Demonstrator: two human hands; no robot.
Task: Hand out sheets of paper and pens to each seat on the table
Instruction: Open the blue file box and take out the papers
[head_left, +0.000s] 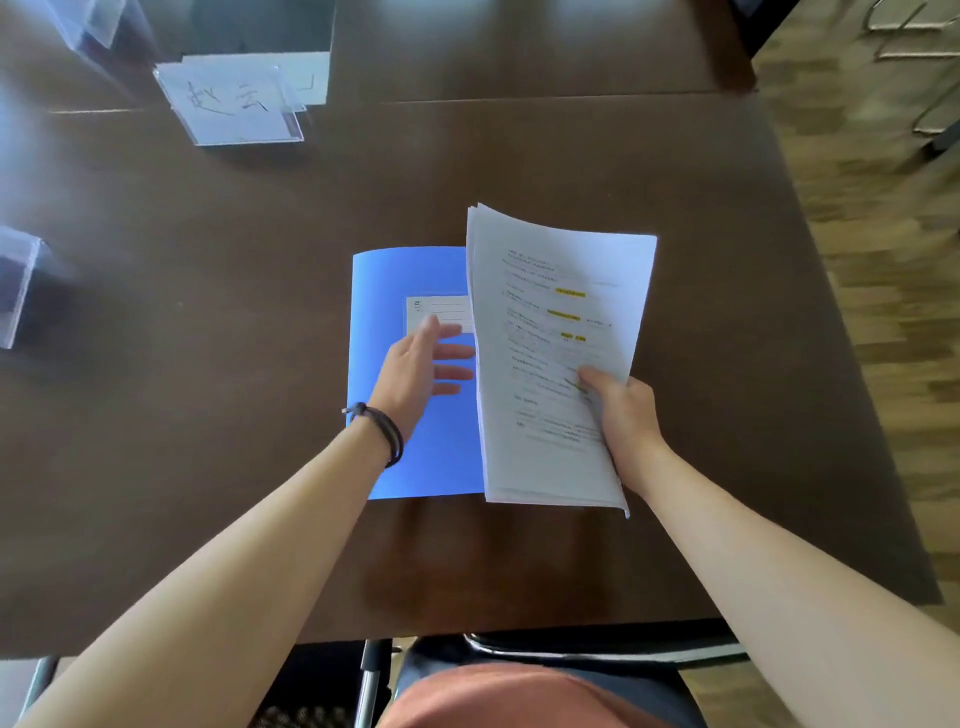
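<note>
papers (556, 358), a thick printed stack with yellow highlights, held up over the table (208, 364) by the right hand (621, 415), thumb on top, fingers curled under, pinching the right edge near the lower half. stack looks light but floppy: top corner fans and sheets splay at the far end, so likely to slide apart if tilted. best hold is probably a long edge with support underneath; peeling one sheet likely needs a thumb slide at a corner. left hand (421, 364) spread, fingers straight, over the blue folder (410, 441), reaching toward the stack's left edge; contact with folder unclear. folder lies flat on the table, partly under the stack, white label (439, 312) on its cover. black band (382, 431) on left wrist.

head view only. dark brown wood tabletop, smooth, glossy, so sheets may skid. clear name stand (234, 101) with handwriting far left, another stand (18, 286) at left edge, blurred. no pens visible. chair frame (597, 649) below table edge. wood-pattern floor (883, 260) right.
</note>
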